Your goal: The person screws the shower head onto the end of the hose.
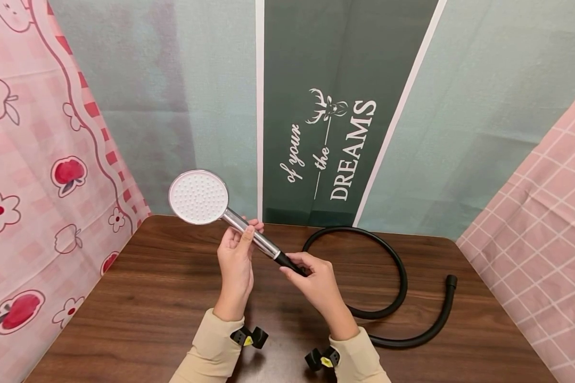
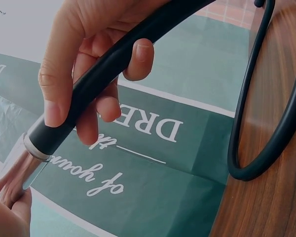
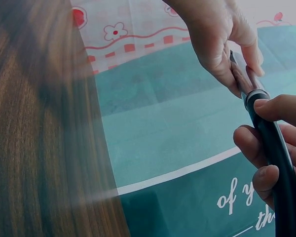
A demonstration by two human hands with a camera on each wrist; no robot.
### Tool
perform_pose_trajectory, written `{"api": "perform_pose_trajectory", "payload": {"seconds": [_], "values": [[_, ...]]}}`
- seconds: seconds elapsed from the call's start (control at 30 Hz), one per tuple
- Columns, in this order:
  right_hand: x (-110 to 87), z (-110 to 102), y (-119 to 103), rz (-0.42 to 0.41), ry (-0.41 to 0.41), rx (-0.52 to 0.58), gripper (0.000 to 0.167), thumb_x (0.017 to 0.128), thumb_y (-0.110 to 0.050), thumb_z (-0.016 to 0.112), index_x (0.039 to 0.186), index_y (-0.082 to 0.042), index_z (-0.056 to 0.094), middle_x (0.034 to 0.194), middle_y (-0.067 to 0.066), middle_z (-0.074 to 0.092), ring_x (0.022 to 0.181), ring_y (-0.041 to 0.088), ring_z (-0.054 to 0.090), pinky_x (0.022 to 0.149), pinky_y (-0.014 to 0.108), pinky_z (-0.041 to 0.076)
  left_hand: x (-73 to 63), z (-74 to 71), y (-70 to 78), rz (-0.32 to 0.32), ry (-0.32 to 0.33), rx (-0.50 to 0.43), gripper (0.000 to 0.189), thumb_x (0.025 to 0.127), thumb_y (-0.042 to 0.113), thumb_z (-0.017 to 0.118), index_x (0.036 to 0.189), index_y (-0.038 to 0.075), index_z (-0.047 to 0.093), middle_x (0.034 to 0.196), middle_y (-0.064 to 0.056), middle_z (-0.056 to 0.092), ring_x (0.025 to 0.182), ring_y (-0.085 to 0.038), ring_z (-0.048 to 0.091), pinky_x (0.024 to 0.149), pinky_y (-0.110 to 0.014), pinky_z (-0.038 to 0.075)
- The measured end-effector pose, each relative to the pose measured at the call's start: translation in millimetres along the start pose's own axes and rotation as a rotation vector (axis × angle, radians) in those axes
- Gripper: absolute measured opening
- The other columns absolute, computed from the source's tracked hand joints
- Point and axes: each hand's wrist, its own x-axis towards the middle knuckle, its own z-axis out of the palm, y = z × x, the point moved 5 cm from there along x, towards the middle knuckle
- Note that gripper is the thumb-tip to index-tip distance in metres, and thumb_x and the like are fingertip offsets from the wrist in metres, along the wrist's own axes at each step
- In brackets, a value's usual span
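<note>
Evidently, to my eye, hose and shower head are being coupled. In the head view, the shower head (image 1: 203, 199) hangs above the bench (image 1: 148, 303), left of centre, spray face toward the camera, its long axis slanting from upper left to lower right. The left hand (image 1: 236, 266) pinches its chrome handle (image 1: 256, 238); the right hand (image 1: 320, 279) grips the black hose (image 1: 403, 276), which loops away to the right. In the left wrist view, both parts meet in line at a pale ring (image 2: 34, 151), lower left; whether it's tight, I can't tell. In the right wrist view, fingers hold either side of that joint; the next move probably calls for a twist against a steady handle.
</note>
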Motion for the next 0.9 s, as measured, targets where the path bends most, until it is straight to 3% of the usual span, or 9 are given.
{"api": "perform_pose_trajectory", "payload": {"seconds": [0.53, 0.9], "values": [[-0.3, 0.2, 1.7, -0.029, -0.012, 0.008, 0.020, 0.084, -0.012, 0.079, 0.104, -0.009, 0.076, 0.086, 0.006, 0.076, 0.068, 0.001, 0.058, 0.057, 0.020, 0.054, 0.5, 0.2, 0.1, 0.006, -0.003, -0.003, 0.021, 0.096, 0.001, 0.061, 0.116, -0.001, 0.053, 0.100, -0.007, 0.074, 0.091, -0.012, 0.073, 0.092, -0.026, 0.059], [-1.1, 0.5, 1.7, -0.008, -0.039, 0.040, 0.019, 0.088, -0.013, 0.076, 0.105, -0.007, 0.075, 0.081, 0.006, 0.074, 0.066, 0.005, 0.066, 0.059, 0.022, 0.059, -0.4, 0.3, 0.6, 0.004, -0.003, -0.002, 0.021, 0.096, 0.000, 0.060, 0.116, -0.001, 0.053, 0.099, -0.006, 0.075, 0.091, -0.013, 0.074, 0.093, -0.027, 0.059]]}}
